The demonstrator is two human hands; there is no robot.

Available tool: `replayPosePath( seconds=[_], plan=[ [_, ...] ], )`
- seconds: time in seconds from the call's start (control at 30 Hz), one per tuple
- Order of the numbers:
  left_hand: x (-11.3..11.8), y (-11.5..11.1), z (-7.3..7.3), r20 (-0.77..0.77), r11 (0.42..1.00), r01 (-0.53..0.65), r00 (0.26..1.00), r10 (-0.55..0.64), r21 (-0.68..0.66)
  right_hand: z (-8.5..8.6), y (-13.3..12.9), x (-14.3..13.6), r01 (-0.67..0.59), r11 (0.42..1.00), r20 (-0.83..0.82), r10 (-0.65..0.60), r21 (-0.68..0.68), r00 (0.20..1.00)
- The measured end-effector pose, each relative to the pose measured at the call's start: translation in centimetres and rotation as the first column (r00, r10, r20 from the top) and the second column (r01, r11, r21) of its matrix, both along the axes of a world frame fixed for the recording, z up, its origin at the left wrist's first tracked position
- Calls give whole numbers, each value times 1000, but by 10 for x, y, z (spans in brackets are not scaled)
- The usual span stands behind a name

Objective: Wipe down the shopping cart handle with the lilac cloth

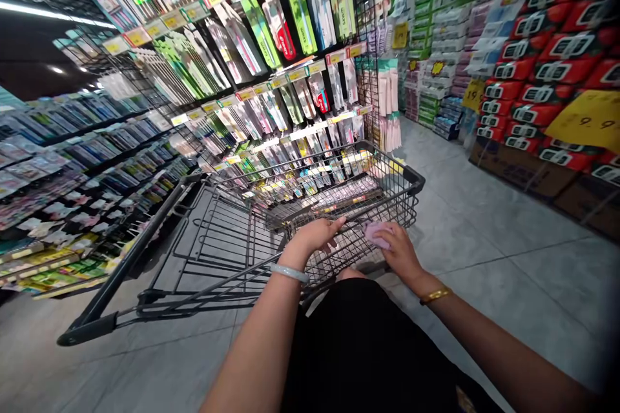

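A dark metal shopping cart (213, 239) stands in front of my body, with its handle at the left. My right hand (403, 255) is closed around a crumpled light purple cloth (376, 233), held against or just beside the cart's near side rail. Over that same rail lies my left hand (314, 235), its fingers loosely apart with nothing visible in them. Whether its palm touches the rail I cannot tell. A pale bangle (289, 272) circles the left wrist, a gold one (436, 295) the right.
Beyond the cart rises a wire display rack (285, 77) of hanging packaged goods with price tags. Low shelves (97, 168) of packets run along the left. On the right are stacked red packs (547, 64) with a yellow price sign (588, 121). Grey tiled floor (479, 232) surrounds the cart.
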State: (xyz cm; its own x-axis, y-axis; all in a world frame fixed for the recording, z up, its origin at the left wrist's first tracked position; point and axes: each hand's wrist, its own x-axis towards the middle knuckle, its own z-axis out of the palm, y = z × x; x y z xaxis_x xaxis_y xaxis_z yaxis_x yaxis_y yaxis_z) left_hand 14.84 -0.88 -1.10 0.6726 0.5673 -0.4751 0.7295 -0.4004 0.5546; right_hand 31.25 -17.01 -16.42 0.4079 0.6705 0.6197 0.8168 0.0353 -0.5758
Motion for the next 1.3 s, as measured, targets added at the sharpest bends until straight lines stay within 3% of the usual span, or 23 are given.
replayPosePath(
  seconds=[0.1, 0.17, 0.23, 0.33, 0.4, 0.47, 0.57, 0.63, 0.7, 0.77, 0.83, 0.87, 0.93, 1.07, 1.13, 1.2, 1.3],
  plan=[
    [2, 1, -1, -35, 1000, 19, 999, -18, 17, 39, 12, -8, -13, 994, 18, 11, 111, 1000],
    [2, 0, 1, -62, 998, 39, 997, -36, 41, 47, 20, -14, -34, 987, 34, 29, 158, 999],
    [2, -1, 4, -82, 996, 62, 995, -57, 62, 30, 24, -16, -44, 985, 41, 38, 166, 998],
    [2, -3, 7, -96, 993, 87, 992, -79, 83, -12, 18, -13, -22, 992, 5, 22, 121, 1000],
    [3, -4, 8, -101, 991, 98, 991, -88, 94, -21, 10, -9, 9, 993, -39, -5, 121, 999],
    [3, -5, 7, -107, 987, 103, 990, -90, 121, -3, 6, -6, 22, 988, -74, -11, 156, 997],
    [3, -7, 6, -134, 974, 108, 988, -82, 198, 41, 11, -5, -16, 975, -77, 34, 221, 996],
    [3, -9, 7, -150, 963, 115, 985, -80, 242, 51, 18, -4, -38, 971, -52, 52, 237, 997],
    [3, -11, 9, -159, 959, 116, 984, -76, 260, 32, 23, -3, -55, 978, -13, 59, 201, 998],
    [4, -12, 12, -173, 960, 116, 982, -73, 256, -4, 24, -1, -65, 991, 8, 65, 121, 998],
    [6, -13, 15, -186, 963, 120, 980, -75, 243, -36, 20, 2, -52, 997, -62, 55, 51, 997],
    [6, -13, 15, -189, 964, 122, 979, -78, 238, -44, 17, 4, -36, 999, -113, 40, 39, 993],
    [7, -13, 15, -188, 965, 128, 978, -85, 230, -39, 12, 6, 8, 998, -201, 6, 67, 980],
    [6, -13, 14, -178, 957, 132, 980, -88, 256, 12, 14, 13, 57, 980, -219, -14, 192, 976],
    [5, -15, 14, -166, 948, 133, 982, -86, 291, 20, 16, 17, 66, 975, -195, -24, 211, 980],
    [4, -17, 14, -161, 930, 136, 983, -85, 342, 3, 17, 19, 63, 981, -172, -31, 183, 985],
    [2, -18, 14, -165, 907, 141, 983, -81, 396, -41, 15, 21, 18, 998, -195, -7, 53, 981]
  ],
)
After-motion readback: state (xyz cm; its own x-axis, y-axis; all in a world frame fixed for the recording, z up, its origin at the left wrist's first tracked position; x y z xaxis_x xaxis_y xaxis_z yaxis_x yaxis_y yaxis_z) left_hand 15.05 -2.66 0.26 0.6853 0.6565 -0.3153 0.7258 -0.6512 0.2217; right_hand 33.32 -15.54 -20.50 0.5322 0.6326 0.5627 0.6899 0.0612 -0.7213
